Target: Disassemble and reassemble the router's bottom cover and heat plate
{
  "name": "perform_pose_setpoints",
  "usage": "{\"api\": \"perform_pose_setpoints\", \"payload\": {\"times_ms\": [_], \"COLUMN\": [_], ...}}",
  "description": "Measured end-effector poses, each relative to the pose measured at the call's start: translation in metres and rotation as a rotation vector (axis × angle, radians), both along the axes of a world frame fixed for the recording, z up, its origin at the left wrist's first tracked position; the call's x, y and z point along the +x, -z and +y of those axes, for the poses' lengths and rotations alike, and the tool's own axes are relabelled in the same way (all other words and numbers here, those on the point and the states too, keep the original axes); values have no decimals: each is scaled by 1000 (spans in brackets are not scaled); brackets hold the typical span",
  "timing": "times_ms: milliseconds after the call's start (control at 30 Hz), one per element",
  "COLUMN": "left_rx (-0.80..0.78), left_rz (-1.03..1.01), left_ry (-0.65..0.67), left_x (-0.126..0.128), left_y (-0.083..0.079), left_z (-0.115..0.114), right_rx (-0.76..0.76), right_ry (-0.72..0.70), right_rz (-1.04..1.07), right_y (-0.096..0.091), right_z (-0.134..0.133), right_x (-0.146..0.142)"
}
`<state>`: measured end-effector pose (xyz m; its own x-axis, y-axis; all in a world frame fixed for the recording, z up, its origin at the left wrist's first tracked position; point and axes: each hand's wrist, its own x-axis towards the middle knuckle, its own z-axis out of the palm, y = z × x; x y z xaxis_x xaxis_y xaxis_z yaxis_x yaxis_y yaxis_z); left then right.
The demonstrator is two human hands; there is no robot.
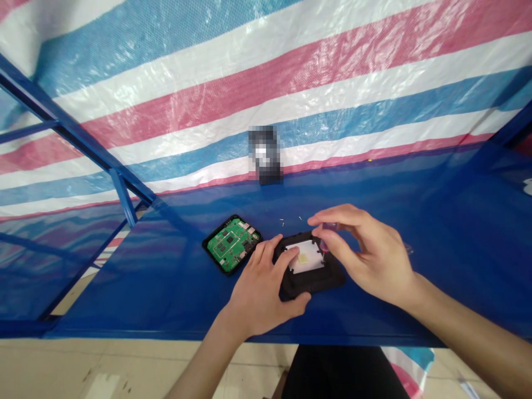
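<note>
A black plastic case half [318, 281] lies on the blue surface, with a white plate [296, 266] and a small pale yellow pad [305, 258] inside. My left hand [264, 282] grips its left side, thumb along the near edge and a fingertip on the plate. Between thumb and fingers, my right hand [374, 257] pinches a small screwdriver with a translucent pinkish handle [324, 244]. It points down at the plate's right edge; my fingers partly hide it. Left of the case, a green circuit board [226, 246] sits in another black shell [206, 252].
Several tiny screws [282, 221] lie beyond the case. A blurred-out dark object [266, 155] stands at the back against the striped sheet [208, 105]. Blue metal bars [78, 136] rise on the left. The blue shelf's front edge [166, 334] runs close to my body.
</note>
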<state>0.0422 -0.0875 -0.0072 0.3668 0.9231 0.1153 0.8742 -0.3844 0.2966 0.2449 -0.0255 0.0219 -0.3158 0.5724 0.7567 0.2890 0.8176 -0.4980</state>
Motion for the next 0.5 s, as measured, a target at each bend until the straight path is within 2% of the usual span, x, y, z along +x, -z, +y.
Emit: {"api": "perform_pose_setpoints", "payload": {"times_ms": [100, 267, 433, 500], "left_rx": [8, 0, 17, 18], "left_rz": [-1, -4, -13, -10], "left_ry": [-2, -3, 1, 0], "left_x": [0, -1, -1, -1], "left_y": [1, 2, 3, 2], "left_z": [0, 0, 1, 1], "right_rx": [-57, 74, -68, -31], "right_ry": [-19, -18, 11, 5], "right_rz": [-20, -7, -26, -27], "right_y": [0, 0, 3, 3], "right_z": [-1, 2, 0, 0], "right_x": [1, 1, 0, 0]}}
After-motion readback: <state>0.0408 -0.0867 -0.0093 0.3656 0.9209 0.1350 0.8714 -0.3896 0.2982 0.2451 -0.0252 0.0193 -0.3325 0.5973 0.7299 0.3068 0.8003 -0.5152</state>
